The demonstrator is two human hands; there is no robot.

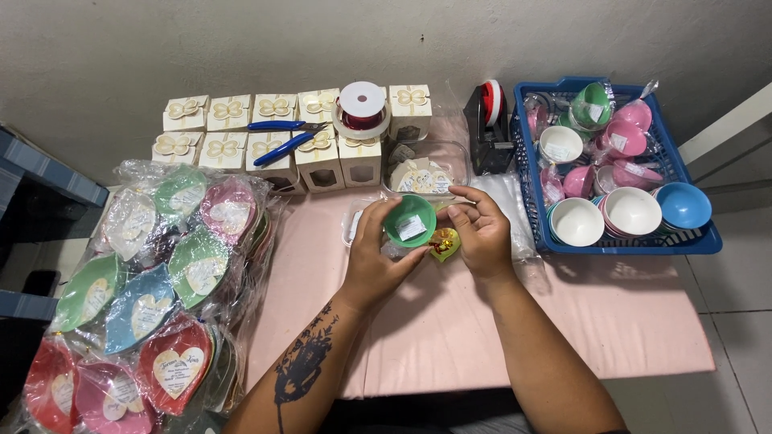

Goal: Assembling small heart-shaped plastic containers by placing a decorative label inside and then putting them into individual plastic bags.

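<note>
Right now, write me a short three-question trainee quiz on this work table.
1. True or false: both hands, the left hand and the right hand, are on the green bowl.
2. Which lies across the small cream boxes? A) blue-handled pliers B) a spoon C) a paintbrush
3. Fill in: the loose bowls at the right sit in a blue ____.

Key
1. True; the bowl is held between them, with a white tag inside it.
2. A; the blue-handled pliers.
3. Basket; the blue basket holds white, pink, blue and green bowls.
</note>
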